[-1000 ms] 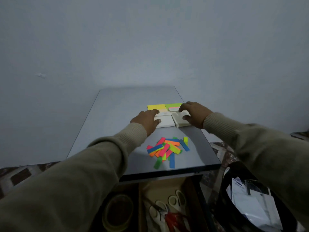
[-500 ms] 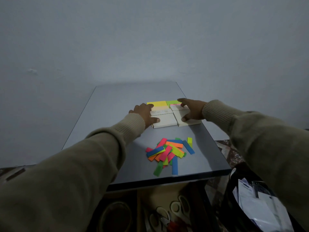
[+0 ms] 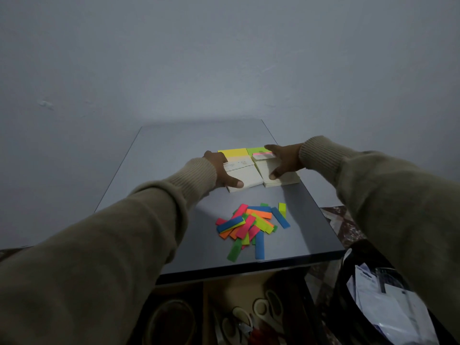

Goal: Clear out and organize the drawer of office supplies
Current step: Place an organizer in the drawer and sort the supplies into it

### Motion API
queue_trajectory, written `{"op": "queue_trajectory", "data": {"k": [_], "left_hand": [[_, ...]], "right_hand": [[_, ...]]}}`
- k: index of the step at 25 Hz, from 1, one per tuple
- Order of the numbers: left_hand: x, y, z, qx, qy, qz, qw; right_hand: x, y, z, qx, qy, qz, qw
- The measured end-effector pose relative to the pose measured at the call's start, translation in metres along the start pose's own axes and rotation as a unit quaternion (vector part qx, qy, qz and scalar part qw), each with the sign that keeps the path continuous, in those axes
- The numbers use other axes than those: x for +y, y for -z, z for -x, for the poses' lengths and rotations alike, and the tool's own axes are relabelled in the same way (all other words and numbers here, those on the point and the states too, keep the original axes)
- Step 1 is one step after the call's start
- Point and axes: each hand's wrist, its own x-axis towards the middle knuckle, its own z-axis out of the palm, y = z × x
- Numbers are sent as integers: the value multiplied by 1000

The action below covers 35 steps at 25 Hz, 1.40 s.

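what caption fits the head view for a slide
Both hands, left hand and right hand, square up pale note pads on the table, behind scattered colored tabs.

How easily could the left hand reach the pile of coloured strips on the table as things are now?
Probably yes. The left hand grips a pale note pad just beyond the coloured strips, and only bare table lies between them. It would first have to let go of the pad.
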Motion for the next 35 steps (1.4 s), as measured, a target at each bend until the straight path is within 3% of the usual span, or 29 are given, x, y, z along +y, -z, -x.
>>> {"op": "queue_trajectory", "data": {"k": [5, 8, 11, 15, 19, 21, 30, 35], "left_hand": [[1, -1, 2, 11, 8, 59, 998], [-2, -3, 5, 25, -6, 170, 985], [-3, -2, 12, 46, -14, 211, 976], [-5, 0, 18, 32, 14, 335, 941], [-10, 1, 27, 41, 30, 376, 925], [-14, 4, 33, 51, 28, 393, 918], [-19, 32, 82, 53, 0, 434, 900], [-10, 41, 136, 31, -6, 463, 886]], "right_hand": [[6, 2, 10, 40, -39, 14, 998], [8, -3, 19, 73, -75, -43, 994], [6, -5, 23, 103, -84, -99, 986], [7, -4, 33, 104, -72, -267, 955], [12, -7, 42, 64, -76, -382, 919], [13, -8, 45, 87, -80, -436, 892], [3, 22, 95, 259, -63, -466, 844], [-4, 17, 147, 273, -56, -480, 832]]}}
